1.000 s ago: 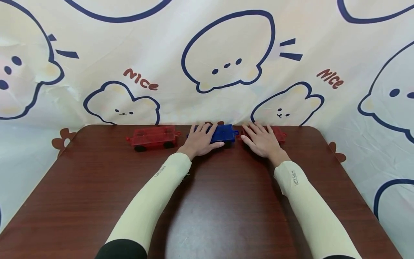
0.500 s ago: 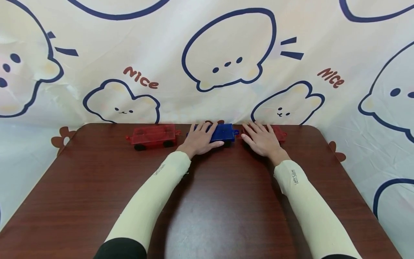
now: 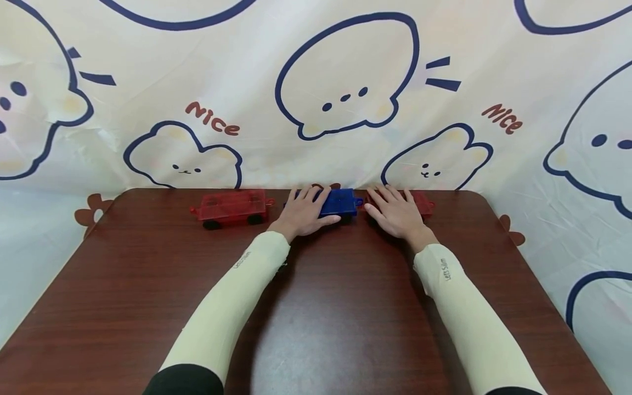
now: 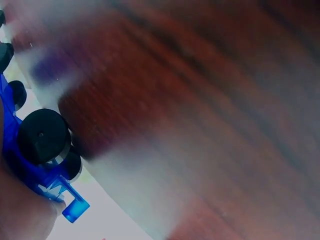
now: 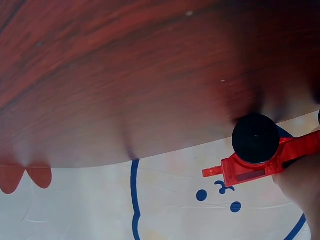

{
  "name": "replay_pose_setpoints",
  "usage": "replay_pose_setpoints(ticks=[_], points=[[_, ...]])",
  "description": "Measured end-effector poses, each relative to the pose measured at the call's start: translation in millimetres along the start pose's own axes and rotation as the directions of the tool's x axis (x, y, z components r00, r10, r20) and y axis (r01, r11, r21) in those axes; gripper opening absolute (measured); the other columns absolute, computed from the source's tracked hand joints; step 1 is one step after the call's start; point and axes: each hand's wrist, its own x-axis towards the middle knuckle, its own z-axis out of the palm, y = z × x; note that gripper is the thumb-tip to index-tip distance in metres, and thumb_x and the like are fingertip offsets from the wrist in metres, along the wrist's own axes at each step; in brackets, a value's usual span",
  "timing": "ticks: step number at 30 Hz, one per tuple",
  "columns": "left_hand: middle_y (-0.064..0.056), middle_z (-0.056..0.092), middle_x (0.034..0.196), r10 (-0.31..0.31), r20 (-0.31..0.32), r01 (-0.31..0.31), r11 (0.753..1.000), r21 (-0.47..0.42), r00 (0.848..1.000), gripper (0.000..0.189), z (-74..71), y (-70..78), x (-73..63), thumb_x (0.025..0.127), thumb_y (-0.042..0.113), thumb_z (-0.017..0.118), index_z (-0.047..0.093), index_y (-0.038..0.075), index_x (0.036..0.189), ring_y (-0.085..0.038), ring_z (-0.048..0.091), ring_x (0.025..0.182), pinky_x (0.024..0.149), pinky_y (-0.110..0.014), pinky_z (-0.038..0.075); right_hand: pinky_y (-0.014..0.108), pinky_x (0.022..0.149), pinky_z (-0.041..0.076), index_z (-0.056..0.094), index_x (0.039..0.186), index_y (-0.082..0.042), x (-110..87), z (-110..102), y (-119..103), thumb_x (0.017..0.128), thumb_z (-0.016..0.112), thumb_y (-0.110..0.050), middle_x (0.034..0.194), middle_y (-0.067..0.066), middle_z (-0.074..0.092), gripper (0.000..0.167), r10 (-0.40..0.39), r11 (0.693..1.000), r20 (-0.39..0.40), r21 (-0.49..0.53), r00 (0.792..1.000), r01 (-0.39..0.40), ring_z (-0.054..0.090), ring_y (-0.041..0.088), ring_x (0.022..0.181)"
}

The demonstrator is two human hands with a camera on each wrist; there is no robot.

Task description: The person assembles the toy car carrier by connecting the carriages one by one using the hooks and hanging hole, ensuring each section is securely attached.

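Note:
At the table's far edge, my left hand (image 3: 302,214) rests on a blue toy train car (image 3: 340,203), fingers spread over its top and thumb along its near side. My right hand (image 3: 397,218) lies in the same way across a red toy train car (image 3: 423,204), covering most of it. Between the hands, the blue car's end loop sits right at the red car's hook. The left wrist view shows the blue car's black wheels (image 4: 42,136) and coupling loop (image 4: 76,209). A black wheel (image 5: 255,138) and the red car's end hook (image 5: 213,171) appear in the right wrist view.
A second red train car (image 3: 234,206) stands on its wheels left of my left hand, a short gap from the blue car. Behind the brown wooden table (image 3: 336,307) hangs a cream cloth (image 3: 340,159) with cartoon prints, right at its back edge.

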Motion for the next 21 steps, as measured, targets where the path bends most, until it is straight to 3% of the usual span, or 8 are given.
replay_pose_setpoints(ticks=[5, 21], points=[[-0.01, 0.03, 0.163, 0.012, 0.004, -0.012, 0.998, 0.059, 1.0, 0.089, 0.9, -0.3, 1.7, 0.097, 0.076, 0.033, 0.018, 0.02, 0.164, -0.032, 0.021, 0.151, 0.121, -0.058, 0.009, 0.063, 0.119, 0.005, 0.021, 0.164, -0.022, 1.1, 0.7, -1.7, 0.105, 0.018, -0.064, 0.169, 0.007, 0.018, 0.073, 0.012, 1.0, 0.0, -0.005, 1.0, -0.012, 0.011, 0.032, 0.154], [-0.01, 0.03, 0.163, 0.015, 0.012, -0.016, 0.998, 0.056, 1.0, 0.09, 1.7, -4.3, 1.0, 0.096, 0.076, 0.035, 0.019, 0.02, 0.164, -0.033, 0.021, 0.151, 0.121, -0.058, 0.009, 0.063, 0.119, 0.005, 0.022, 0.164, -0.021, 1.9, 1.4, -3.0, 0.104, 0.016, -0.066, 0.169, 0.007, 0.018, 0.075, 0.001, 1.0, 0.006, 0.001, 1.0, -0.001, 0.012, 0.033, 0.154]])
